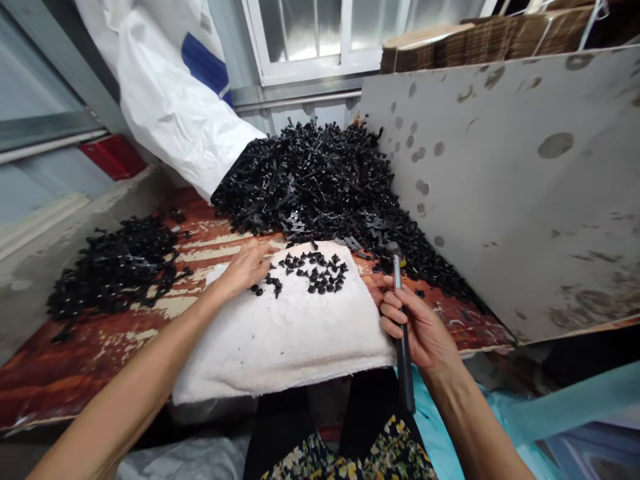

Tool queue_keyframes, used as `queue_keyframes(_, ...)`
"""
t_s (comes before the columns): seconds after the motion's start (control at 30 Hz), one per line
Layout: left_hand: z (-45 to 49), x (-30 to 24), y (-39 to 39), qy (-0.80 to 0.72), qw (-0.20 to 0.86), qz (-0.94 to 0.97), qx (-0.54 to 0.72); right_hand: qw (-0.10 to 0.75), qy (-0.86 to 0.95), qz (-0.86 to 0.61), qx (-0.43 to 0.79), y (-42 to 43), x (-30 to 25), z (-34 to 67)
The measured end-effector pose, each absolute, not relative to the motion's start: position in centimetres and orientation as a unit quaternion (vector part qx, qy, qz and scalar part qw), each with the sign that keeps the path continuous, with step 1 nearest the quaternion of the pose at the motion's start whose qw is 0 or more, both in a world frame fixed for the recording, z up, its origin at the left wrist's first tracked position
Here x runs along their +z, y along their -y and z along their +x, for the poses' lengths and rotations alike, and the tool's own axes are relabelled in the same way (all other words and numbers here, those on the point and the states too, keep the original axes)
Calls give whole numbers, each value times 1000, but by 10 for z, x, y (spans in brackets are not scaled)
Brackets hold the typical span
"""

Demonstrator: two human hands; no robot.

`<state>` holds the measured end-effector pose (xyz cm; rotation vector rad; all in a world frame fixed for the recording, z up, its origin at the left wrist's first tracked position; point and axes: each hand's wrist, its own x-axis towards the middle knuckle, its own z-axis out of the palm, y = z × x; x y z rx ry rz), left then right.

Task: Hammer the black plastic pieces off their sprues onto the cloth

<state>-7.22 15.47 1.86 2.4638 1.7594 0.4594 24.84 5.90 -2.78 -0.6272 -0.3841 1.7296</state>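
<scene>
My left hand (pixel 249 268) rests at the left edge of a folded white cloth (pixel 300 340), fingers stretched toward small black plastic parts (pixel 327 273). Nothing clearly shows in its grasp. Several of these parts lie loose on the cloth's far half; some have round flat heads and short stems. Off the cloth's right edge, my right hand (pixel 417 325) is closed around the dark grip of a hammer (pixel 404 360). Its metal shaft points away from me, and the dark head, partly blurred, is near the black pile.
A large heap of black plastic parts (pixel 315 180) spills from a white sack (pixel 165 100). Another black pile (pixel 115 267) sits left on the worn red-brown tabletop (pixel 165 337). A stained grey board (pixel 500 187) stands right, with stacked cardboard (pixel 480 47) behind it.
</scene>
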Motion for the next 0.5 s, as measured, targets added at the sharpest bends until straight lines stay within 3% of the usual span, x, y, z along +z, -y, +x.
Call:
queue_keyframes(0.17,-65,25,-121,-556,-35,823,110,585,171,-274,744,-58,-28,249)
queue_keyframes(0.5,-48,22,-101,-509,-40,859,35,580,192,-281,740,-58,-28,250)
